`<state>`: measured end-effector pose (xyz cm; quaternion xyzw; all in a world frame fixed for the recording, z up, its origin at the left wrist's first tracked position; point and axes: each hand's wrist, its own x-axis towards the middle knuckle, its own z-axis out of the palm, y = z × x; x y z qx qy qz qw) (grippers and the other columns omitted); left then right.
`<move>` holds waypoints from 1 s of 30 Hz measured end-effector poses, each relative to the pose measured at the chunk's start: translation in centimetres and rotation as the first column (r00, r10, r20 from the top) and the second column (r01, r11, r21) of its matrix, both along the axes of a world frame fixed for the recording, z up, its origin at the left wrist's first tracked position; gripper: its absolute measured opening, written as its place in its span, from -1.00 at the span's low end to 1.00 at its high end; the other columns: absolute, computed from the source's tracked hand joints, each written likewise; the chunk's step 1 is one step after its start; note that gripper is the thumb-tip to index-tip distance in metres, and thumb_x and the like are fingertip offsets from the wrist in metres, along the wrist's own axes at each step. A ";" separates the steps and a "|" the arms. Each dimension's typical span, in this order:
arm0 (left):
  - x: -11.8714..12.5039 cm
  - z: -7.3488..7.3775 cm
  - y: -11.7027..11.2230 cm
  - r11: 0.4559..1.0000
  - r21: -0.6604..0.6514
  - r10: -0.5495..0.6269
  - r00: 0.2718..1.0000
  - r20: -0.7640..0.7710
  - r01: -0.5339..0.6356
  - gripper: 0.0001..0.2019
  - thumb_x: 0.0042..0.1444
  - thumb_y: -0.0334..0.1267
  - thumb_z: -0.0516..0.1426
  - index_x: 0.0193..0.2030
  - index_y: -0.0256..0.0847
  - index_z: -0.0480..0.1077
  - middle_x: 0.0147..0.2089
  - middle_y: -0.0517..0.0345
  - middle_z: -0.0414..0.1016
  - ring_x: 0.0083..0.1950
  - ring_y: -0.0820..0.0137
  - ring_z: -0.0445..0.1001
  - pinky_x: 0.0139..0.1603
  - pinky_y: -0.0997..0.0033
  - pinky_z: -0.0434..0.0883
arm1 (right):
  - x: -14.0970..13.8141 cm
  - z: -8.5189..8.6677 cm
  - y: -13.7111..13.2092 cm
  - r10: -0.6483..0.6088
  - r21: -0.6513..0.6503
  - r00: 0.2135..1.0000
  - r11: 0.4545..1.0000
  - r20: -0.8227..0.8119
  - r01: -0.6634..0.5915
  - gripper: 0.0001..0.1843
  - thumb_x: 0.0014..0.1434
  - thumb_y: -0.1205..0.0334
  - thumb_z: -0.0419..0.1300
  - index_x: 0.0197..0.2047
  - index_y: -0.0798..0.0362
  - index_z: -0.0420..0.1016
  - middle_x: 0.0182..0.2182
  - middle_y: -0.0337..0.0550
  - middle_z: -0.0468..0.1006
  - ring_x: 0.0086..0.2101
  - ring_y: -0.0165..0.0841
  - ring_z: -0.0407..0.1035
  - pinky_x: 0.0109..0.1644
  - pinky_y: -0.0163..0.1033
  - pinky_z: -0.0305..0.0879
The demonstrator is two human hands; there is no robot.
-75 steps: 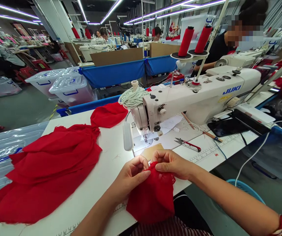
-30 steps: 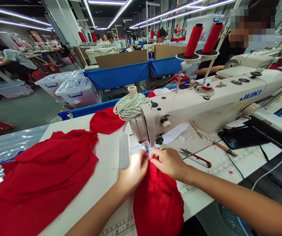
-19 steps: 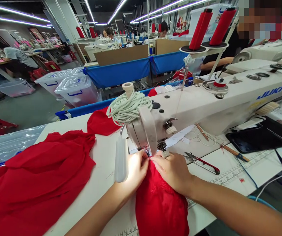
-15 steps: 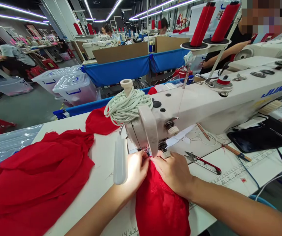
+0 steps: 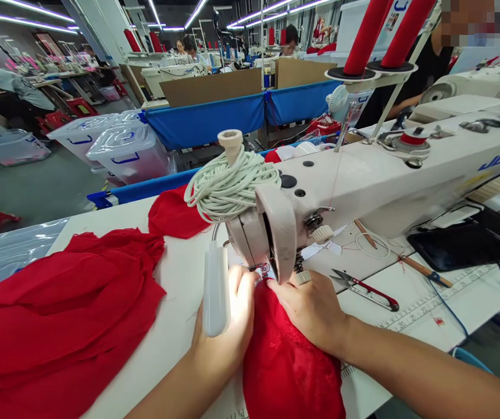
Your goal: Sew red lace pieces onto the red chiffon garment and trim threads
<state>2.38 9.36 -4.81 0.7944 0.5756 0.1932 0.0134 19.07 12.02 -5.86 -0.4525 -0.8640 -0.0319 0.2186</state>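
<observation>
A red piece of fabric [image 5: 293, 361] with lace-like texture hangs from the needle area of a white sewing machine [image 5: 372, 163] over the table's front. Close to the presser foot, my right hand [image 5: 317, 311] pinches the fabric's upper right edge between thumb and fingers. My left hand [image 5: 236, 317] is curled at the fabric's upper left edge, its fingertips beside the needle. A pale lamp [image 5: 216, 291] in front covers part of that hand. The fabric's edge under the foot is mostly hidden by the machine head and my fingers.
A heap of red cloth [image 5: 71, 320] lies at the left. Thread snips [image 5: 365, 289], a wooden-handled tool [image 5: 427, 272] and a black phone-like slab [image 5: 459, 244] lie right. Pale cord [image 5: 232, 186] is coiled on the machine head. A co-worker [image 5: 424, 64] sits behind.
My left hand has shifted slightly down and left, its fingers drawn a little from the needle. My right hand keeps its hold. The whole view has shifted slightly.
</observation>
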 end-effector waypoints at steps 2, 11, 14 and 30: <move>-0.1 -0.4 -1.4 0.994 0.072 -0.075 0.992 -0.102 0.082 -0.63 0.25 -0.41 -0.12 0.11 -0.24 0.37 0.08 -0.03 0.49 -0.04 0.15 0.47 -0.18 0.24 0.43 | 0.0 0.1 0.0 -0.008 -0.007 1.000 1.000 -0.007 0.008 -0.76 0.15 0.43 0.10 -0.42 0.01 0.55 -0.51 -0.18 0.50 -0.48 -0.35 0.29 -0.42 -0.23 -0.07; 0.5 -0.4 -2.8 0.951 0.239 -0.075 0.898 -0.433 0.194 -0.57 0.34 -0.29 -0.18 0.05 -0.33 0.46 0.14 0.06 0.49 -0.11 0.21 0.45 -0.15 0.19 0.38 | 0.1 0.3 -0.1 -0.041 -0.088 0.995 0.996 -0.096 0.032 -0.73 0.20 0.34 0.08 -0.44 0.00 0.55 -0.56 -0.21 0.49 -0.51 -0.37 0.27 -0.42 -0.25 -0.06; 0.5 -0.2 -2.7 0.950 0.250 -0.061 0.897 -0.438 0.186 -0.54 0.35 -0.26 -0.21 0.01 -0.30 0.50 0.11 0.08 0.51 -0.12 0.22 0.44 -0.12 0.16 0.35 | 0.1 0.2 -0.1 -0.064 -0.121 0.992 0.991 -0.110 0.051 -0.73 0.22 0.32 0.07 -0.39 -0.03 0.58 -0.53 -0.21 0.52 -0.49 -0.36 0.31 -0.42 -0.26 -0.05; 0.5 -0.8 -2.8 0.942 0.229 -0.111 0.872 -0.478 0.245 -0.65 0.21 -0.43 -0.08 -0.04 -0.35 0.49 0.14 -0.12 0.46 -0.04 0.11 0.45 -0.08 0.10 0.34 | -0.2 0.4 0.2 -0.066 -0.166 0.992 0.985 -0.109 0.048 -0.72 0.25 0.32 0.03 -0.43 0.03 0.49 -0.46 -0.18 0.54 -0.44 -0.35 0.34 -0.40 -0.26 -0.03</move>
